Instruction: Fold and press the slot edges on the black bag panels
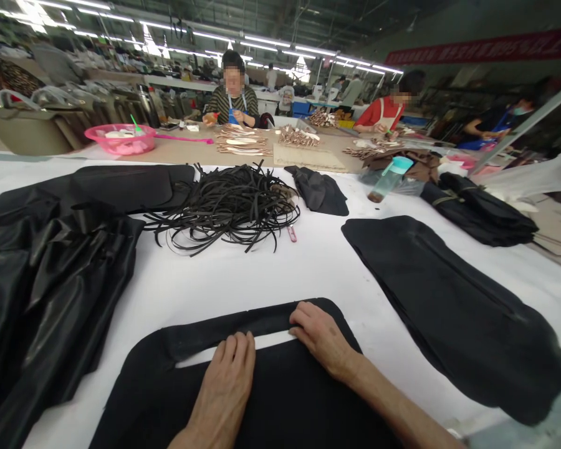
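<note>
Black sheet: The big black sheet (303, 405) is lying on the white table (206, 284), right in front of the person, under both hands.
White strip: A thin white strip (272, 340) is showing along a long gap near the sheet's far edge; I am not able to tell if it is the table peeking through.
Left hand: The left hand (228, 380) is resting on the sheet, its fingers lying close together and their tips touching near the gap. The thumb is hiding, so I cannot tell if it is pinching.
Right hand: The right hand (325, 340) is curling its fingers over the black band (243, 324) past the gap, near the sheet's right corner. I cannot tell how tightly it is holding.
Left side: Shiny black cloth (70, 262) is lying in big wrinkles.
Right side: A stack of black pieces (449, 305) is lying flat, well apart from the hands.
Far middle: A messy heap of black straps (234, 202) is sitting with a pink clip (292, 234) just beside it.
Farther back: A clear bottle (387, 179) with a blue-green lid is leaning, and a pink bowl (121, 148) is holding small things.
Other people: Someone in a striped top (215, 100) and someone in red (374, 113) are working at the far tables.
</note>
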Tool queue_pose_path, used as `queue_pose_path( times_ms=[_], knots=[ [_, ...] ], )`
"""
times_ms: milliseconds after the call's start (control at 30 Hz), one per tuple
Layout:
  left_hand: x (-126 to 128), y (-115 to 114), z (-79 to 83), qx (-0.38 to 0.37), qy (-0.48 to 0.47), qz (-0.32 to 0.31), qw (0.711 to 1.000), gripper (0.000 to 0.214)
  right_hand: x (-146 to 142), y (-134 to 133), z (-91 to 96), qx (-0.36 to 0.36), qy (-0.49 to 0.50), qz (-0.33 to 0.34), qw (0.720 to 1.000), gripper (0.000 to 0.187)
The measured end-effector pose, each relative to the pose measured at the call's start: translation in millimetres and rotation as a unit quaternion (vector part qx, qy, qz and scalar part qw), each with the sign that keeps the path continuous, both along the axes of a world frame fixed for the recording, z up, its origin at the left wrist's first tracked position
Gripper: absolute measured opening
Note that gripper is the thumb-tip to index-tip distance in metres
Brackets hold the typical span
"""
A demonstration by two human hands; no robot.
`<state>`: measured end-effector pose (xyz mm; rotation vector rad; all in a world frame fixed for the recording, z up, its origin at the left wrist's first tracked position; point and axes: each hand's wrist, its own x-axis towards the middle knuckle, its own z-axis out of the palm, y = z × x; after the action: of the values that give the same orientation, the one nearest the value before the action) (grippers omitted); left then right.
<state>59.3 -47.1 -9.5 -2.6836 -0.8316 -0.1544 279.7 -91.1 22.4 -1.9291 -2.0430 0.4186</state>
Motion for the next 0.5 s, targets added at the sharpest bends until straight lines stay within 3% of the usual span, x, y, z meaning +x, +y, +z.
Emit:
queue_pose_path(
  times_ms=[167, 500],
  knots=[
    [5, -3, -5.9, -0.001, 0.006, -0.012, 1.000, 0.045, 8, -7, 7.6, -0.001, -0.023, -0.028, 0.999, 0.014],
    [15, -12, 22.7, 0.004, 0.076, 0.008, 0.997, 0.053, -6, 8, 29.2, -0.119, -0.084, -0.106, 0.984, 0.016]
  ],
)
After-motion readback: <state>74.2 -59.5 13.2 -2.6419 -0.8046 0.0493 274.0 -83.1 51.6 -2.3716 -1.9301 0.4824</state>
